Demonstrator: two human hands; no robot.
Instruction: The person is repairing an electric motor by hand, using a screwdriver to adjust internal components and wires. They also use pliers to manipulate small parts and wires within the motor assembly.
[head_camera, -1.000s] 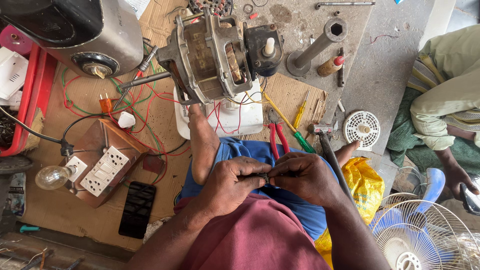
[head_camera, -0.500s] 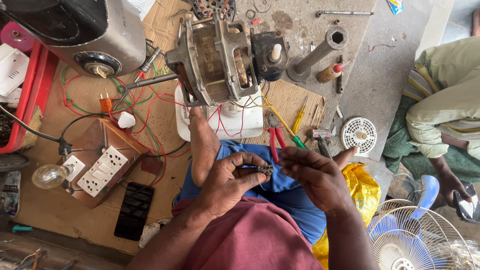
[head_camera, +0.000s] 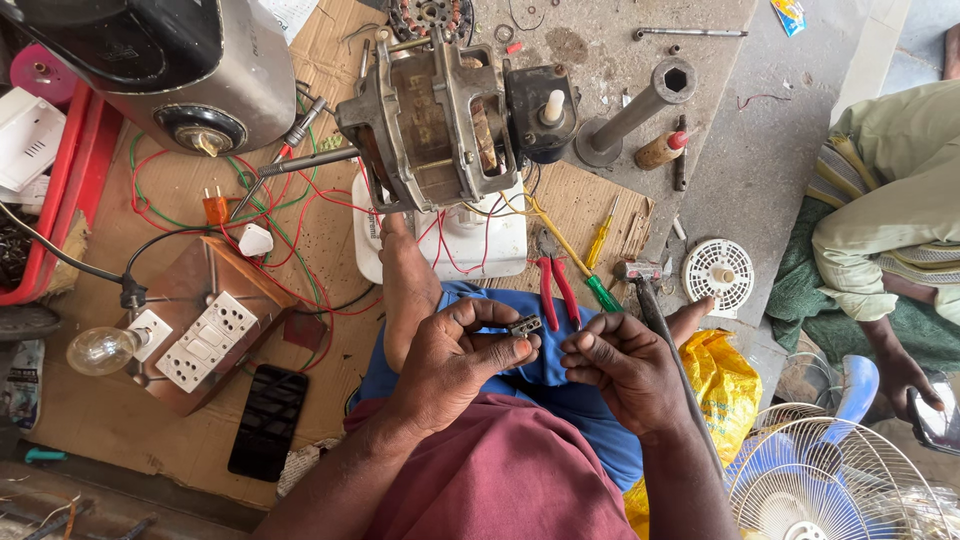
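Observation:
My left hand (head_camera: 455, 355) pinches a small dark metal part (head_camera: 524, 325) between thumb and fingers, just above my lap. My right hand (head_camera: 622, 368) hovers close beside it with its fingers curled and a small gap to the part; nothing shows in it. Ahead of my knee, a bare fan motor (head_camera: 440, 115) with a grey metal frame stands on a white plastic housing (head_camera: 470, 240). Red and yellow wires trail from it.
Red-handled pliers (head_camera: 556, 290), a yellow screwdriver (head_camera: 598, 238), a green-handled screwdriver (head_camera: 603, 292) and a hammer (head_camera: 648, 300) lie by my lap. A switchboard (head_camera: 195, 340) with bulb (head_camera: 98, 350), a phone (head_camera: 267, 420), a socket wrench (head_camera: 640, 105), a fan guard (head_camera: 845, 485) and another seated person (head_camera: 895, 230) surround me.
My two hands, joined around the small part a second ago, have come apart. The left hand keeps the part and the right hand has drawn slightly right. The view has closed in.

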